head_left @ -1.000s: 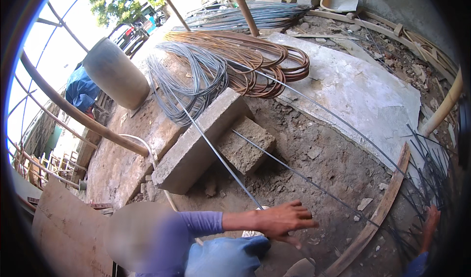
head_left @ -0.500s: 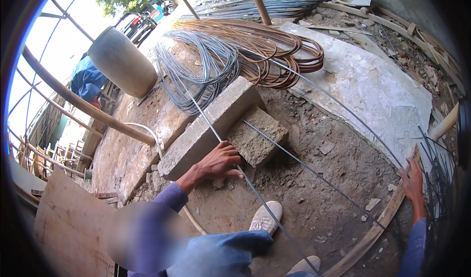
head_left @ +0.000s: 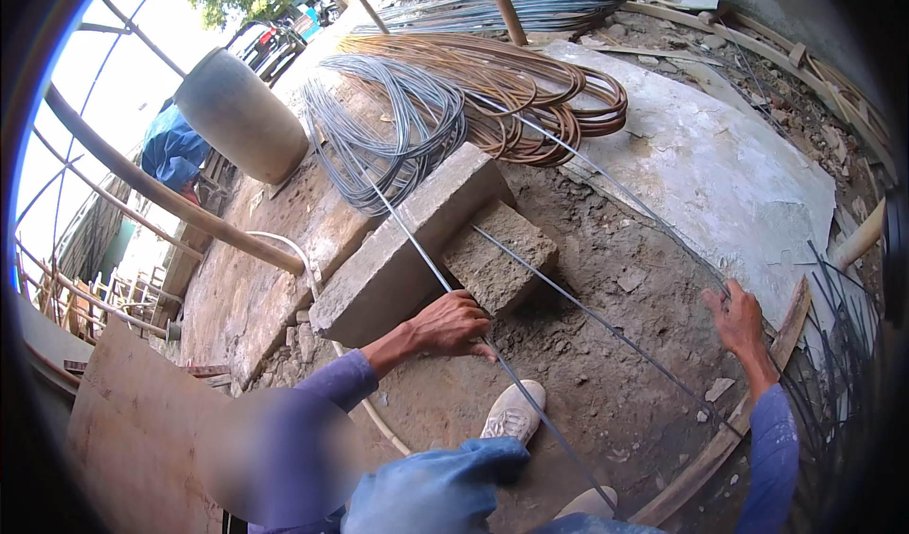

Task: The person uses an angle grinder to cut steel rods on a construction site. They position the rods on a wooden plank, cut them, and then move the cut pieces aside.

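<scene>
Nearest, a white shoe [head_left: 511, 413] rests on the dirt ground [head_left: 606, 364] beside a long thin grey steel rod [head_left: 428, 261], which runs from the near edge up over a long grey concrete slab [head_left: 407, 245] toward the far coils. The left hand [head_left: 453, 324] has moved along this rod: a second ago it was spread low by the shoe, and now its grip is clenched around the rod just at the slab's near end, beside a rough concrete block [head_left: 497, 261]. That suggests the rod is being worked hand over hand.

To the right, the right hand [head_left: 737, 318] has come into fuller view; its grip looks closed on a second thin steel rod [head_left: 606, 321], though I cannot tell how firmly.

Farther off lie a coil of grey wire [head_left: 388, 127], a rusty brown coil of rod [head_left: 516, 84] and, far left, a grey barrel [head_left: 241, 113].
</scene>
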`<control>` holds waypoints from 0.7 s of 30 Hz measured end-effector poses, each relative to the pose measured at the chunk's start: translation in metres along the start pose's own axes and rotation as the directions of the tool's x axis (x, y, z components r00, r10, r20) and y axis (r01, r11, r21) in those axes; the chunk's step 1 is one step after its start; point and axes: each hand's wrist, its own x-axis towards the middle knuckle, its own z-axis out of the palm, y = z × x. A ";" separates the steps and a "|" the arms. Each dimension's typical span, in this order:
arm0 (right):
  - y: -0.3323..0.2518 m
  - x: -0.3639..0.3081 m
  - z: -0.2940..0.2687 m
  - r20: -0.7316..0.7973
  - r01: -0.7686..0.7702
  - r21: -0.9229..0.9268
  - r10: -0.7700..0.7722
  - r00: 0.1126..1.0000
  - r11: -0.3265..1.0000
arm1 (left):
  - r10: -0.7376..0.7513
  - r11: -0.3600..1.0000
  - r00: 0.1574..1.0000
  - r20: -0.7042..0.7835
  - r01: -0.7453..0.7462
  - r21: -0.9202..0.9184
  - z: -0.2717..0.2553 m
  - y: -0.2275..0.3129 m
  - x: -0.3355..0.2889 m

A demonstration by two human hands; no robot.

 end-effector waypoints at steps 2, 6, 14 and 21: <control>0.005 -0.029 -0.008 0.001 -0.001 -0.002 0.001 1.000 1.000 | 0.031 0.999 1.000 -0.002 -0.031 -0.033 0.007 0.024 0.008; 0.044 -0.096 -0.034 -0.014 -0.098 -0.047 0.098 0.995 0.994 | 0.075 0.988 0.996 -0.039 -0.079 -0.129 0.030 0.096 0.034; 0.208 -0.236 -0.122 -0.038 -0.372 -0.342 0.383 0.923 0.863 | 0.372 0.887 0.913 0.170 -0.295 -0.356 0.069 0.238 0.106; 0.263 -0.283 -0.163 -0.064 -0.189 -0.541 0.184 0.981 0.819 | 0.506 0.795 0.843 0.182 -0.374 -0.478 0.032 0.208 0.104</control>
